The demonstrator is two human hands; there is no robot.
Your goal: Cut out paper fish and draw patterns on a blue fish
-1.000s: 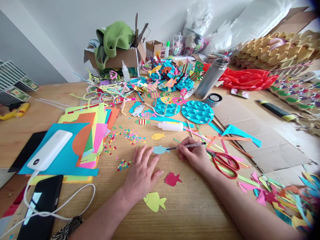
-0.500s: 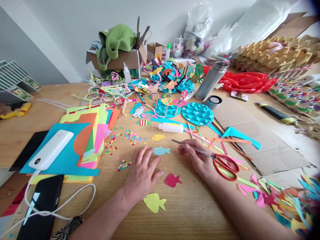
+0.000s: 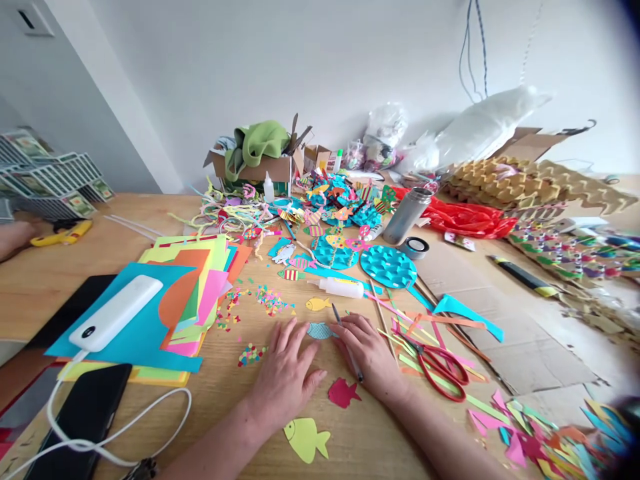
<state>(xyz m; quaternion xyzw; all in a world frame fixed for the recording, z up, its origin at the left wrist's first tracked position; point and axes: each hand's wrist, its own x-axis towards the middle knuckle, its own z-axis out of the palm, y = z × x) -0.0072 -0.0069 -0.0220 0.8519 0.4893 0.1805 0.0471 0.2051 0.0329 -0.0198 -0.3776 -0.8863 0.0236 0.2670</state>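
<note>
My left hand (image 3: 284,370) lies flat on the wooden table (image 3: 75,263), fingers spread, fingertips beside a small blue paper fish (image 3: 320,330). My right hand (image 3: 369,353) is closed round a thin silver pen (image 3: 347,342) whose tip points up past the blue fish. A pink paper fish (image 3: 343,393) lies between my wrists. A yellow-green paper fish (image 3: 306,438) lies nearer to me, and a small yellow fish (image 3: 318,304) lies beyond the blue one.
Red-handled scissors (image 3: 440,367) and paper strips lie right of my right hand. A glue bottle (image 3: 343,287), blue discs (image 3: 388,266), a coloured paper stack (image 3: 190,287) with a white power bank (image 3: 116,312), a phone (image 3: 83,420), and a steel flask (image 3: 406,216) surround them. Another person's hand (image 3: 15,238) shows at far left.
The camera has tilted up, showing more wall. My right hand turned the pen from lying sideways to pointing away from me and moved closer to the blue fish. My left hand stayed flat.
</note>
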